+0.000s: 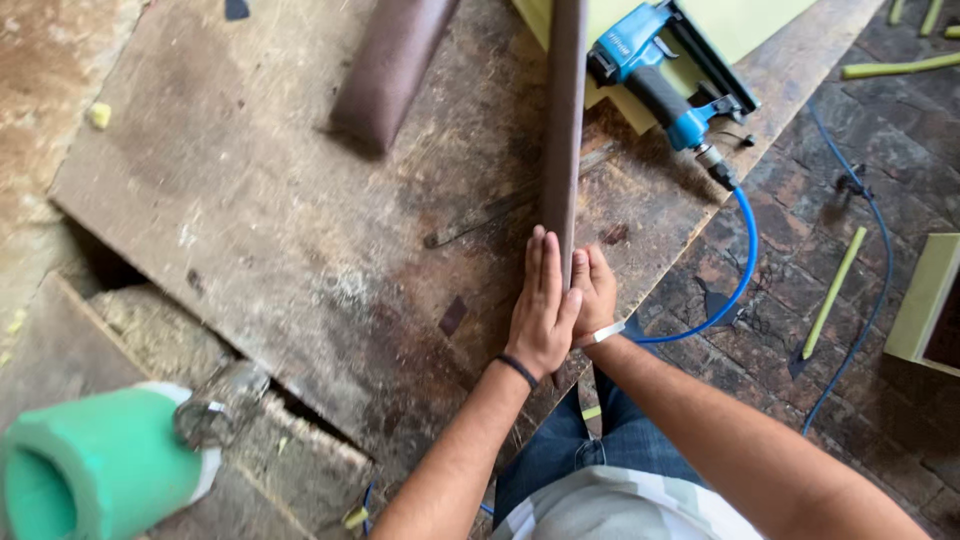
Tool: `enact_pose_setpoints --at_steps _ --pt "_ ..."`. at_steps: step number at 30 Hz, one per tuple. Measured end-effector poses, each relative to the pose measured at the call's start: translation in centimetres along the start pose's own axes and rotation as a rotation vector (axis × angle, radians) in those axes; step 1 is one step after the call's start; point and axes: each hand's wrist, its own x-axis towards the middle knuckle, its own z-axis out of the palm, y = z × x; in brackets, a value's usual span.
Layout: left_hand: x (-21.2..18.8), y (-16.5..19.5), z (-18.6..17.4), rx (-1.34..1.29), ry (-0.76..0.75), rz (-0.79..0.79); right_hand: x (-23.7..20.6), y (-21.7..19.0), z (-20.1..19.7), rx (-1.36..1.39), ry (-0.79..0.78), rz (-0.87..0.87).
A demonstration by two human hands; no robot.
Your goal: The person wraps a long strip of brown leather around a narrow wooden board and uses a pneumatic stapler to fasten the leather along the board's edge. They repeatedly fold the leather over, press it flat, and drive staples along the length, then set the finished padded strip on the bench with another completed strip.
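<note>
At the lower left of the frame a green roll (95, 465) lies beside a gap in the boards, well apart from the hands. The worn board (260, 200) runs diagonally, its right edge dropping to a brick floor (880, 400) at the right, with bare wood open to the left of the hands. At lower centre the left hand (540, 310) lies flat, fingers straight and pressed together, against the left side of a long brown strip (565, 120); the right hand (595, 295) presses its near end from the right, fingers close together. The strip runs up to the top edge. A blue nail gun (660, 70) rests just right of it, its blue hose (745, 260) curving down past the right wrist. Another brown piece (390, 65) lies at upper centre.
</note>
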Motion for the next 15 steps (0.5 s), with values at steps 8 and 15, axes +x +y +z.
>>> enact_pose_setpoints --at_steps 8,15 --pt "0.4 2.3 -2.7 0.129 -0.067 -0.490 3.5 -5.3 -0.6 -0.580 -0.317 -0.121" --pt "0.5 3.1 -0.5 0.279 0.012 -0.568 24.7 -11.6 -6.9 -1.183 -0.220 -0.396"
